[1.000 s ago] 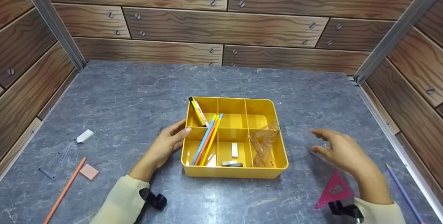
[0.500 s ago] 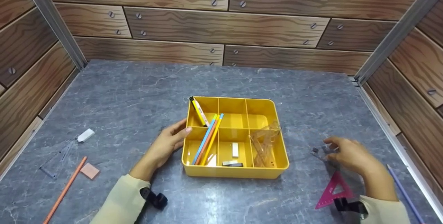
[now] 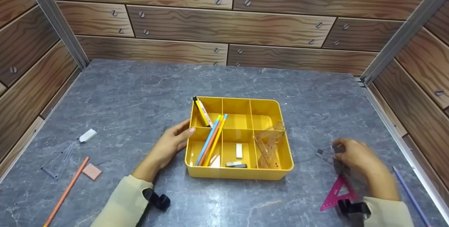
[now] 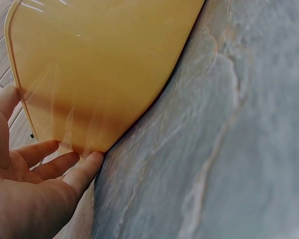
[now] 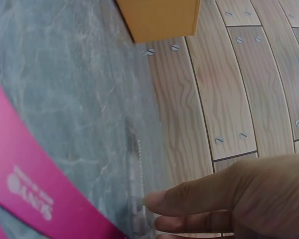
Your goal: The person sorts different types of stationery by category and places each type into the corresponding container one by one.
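My left hand holds the left wall of the yellow compartment box, fingers along the outside and thumb at the rim. In the box, several coloured pencils lean front left, with two pens behind them. The front middle compartment has small erasers, and brownish see-through set squares fill the front right one. My right hand has thumb and fingertips at a clear piece with ruler marks, low over the table. I cannot tell whether they pinch it.
A pink set square lies below my right hand, a purple pencil to its right. At left are a white eraser, a clear drawing tool, an orange pencil and a pink eraser. Wood-patterned walls surround the table.
My right hand has moved right and a little lower, with fingertips now closer to the clear piece, whose dark spot has come into sight. The left hand stays at the box.
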A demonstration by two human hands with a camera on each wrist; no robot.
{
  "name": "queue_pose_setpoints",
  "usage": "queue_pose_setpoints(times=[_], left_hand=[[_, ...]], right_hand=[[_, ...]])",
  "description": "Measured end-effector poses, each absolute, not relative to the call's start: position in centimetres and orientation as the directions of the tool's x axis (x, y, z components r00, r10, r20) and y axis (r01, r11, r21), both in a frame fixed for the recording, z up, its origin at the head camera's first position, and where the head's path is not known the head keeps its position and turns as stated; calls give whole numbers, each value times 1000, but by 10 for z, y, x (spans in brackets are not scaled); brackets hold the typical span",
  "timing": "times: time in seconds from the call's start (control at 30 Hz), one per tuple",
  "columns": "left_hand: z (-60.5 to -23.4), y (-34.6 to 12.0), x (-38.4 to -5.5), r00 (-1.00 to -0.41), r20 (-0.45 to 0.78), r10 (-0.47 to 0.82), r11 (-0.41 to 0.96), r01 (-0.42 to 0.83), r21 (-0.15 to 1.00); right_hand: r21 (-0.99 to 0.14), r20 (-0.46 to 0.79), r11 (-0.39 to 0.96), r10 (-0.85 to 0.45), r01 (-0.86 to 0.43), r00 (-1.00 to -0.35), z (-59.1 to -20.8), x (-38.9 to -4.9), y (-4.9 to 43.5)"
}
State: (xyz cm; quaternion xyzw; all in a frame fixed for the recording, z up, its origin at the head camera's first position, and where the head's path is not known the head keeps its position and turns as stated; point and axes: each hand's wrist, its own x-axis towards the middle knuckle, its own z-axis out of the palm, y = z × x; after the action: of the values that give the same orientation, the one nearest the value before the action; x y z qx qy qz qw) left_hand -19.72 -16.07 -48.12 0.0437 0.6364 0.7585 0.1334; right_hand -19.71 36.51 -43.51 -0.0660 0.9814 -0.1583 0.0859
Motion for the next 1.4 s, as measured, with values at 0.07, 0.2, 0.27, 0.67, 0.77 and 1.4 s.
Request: queue_pose_setpoints(times=[0.07,0.2,0.27,0.67,0.77,1.4], left_hand=[[-481,-160,-198,-961,-105,255,-155,-148,977],[-482,-160,-198,-963,-104,251,-154,-145,977],[-482,-160,-199,-963,-101,250,-155,-143,978],[-482,-158,-198,-964,-102,247,-170,-147,974],[-481,-159,-197,-962,-106,252,-160,-150,976],[-482,-160,-198,-963,-113,246,-152,-154,976]], right_hand=[[-315,-140,945,-141,-91,-980,-436,-198,366],[-293,-119,954,-106,-67,-987,-439,-199,369],[-272,-110,960,-91,-58,-990,-438,-200,370],[-208,-107,978,-51,-28,-993,-440,-202,372],[-224,-111,974,-53,-27,-992,-440,-200,371],[-292,-226,952,-165,-95,-960,-429,-192,352]])
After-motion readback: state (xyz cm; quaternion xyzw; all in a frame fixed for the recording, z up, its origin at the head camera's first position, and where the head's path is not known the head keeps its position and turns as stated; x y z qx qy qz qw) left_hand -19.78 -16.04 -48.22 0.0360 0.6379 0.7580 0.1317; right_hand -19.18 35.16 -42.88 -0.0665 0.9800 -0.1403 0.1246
